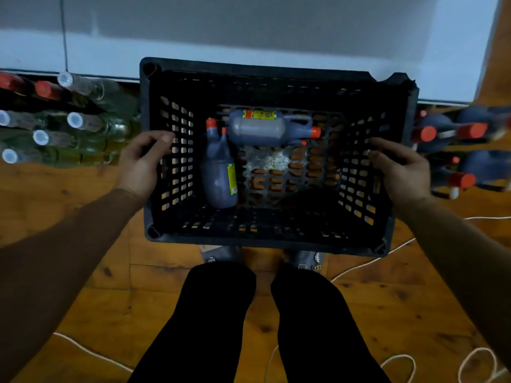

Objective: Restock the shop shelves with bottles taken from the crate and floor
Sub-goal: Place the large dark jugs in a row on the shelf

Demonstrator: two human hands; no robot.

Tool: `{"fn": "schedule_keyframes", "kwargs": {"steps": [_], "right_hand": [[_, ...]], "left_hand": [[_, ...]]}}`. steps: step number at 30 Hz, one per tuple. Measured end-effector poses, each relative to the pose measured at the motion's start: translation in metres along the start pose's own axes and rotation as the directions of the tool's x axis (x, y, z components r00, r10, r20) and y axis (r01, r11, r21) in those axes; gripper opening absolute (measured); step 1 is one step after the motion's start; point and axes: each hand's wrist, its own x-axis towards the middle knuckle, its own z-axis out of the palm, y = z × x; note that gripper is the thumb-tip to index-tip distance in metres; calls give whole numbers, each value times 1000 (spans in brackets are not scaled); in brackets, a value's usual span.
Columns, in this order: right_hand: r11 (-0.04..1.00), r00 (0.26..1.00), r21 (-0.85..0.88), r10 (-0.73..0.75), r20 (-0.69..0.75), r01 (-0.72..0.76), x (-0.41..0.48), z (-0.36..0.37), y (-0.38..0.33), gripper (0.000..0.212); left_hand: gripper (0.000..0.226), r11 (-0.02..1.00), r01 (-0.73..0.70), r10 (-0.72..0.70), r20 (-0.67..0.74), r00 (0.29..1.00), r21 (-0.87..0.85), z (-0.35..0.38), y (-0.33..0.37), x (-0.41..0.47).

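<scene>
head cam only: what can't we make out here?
- Labels on the two dark bottles in the crate: too small and blurred to read.
- Bottles right of the crate: motion-blurred, cut by the frame edge, count unclear.
- Shelves: out of view.
- Left hand and right hand fingertips: partly hidden by the crate walls, so grip is unclear.

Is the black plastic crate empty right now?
No: two dark jug-shaped bottles with red caps lie on their sides inside the black plastic crate, one near its left wall, one along the far wall.
</scene>
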Motion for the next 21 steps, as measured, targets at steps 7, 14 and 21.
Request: {"fn": "schedule_keyframes", "kwargs": {"steps": [7,14,21], "right_hand": [[1000,1000,-17,-11,10,11,2,2,3,24],[970,1000,-241,23,21,-17,-4,0,-3,33],[929,968,-368,-126,-218,38,-43,32,-10,31]], "left_hand": [[7,999,-38,38,-24,999,0,6,-2,-1],[12,989,70,-65,-45,997,131,3,1,2],[38,869,-187,286,-155,946,458,32,16,-33]]}}
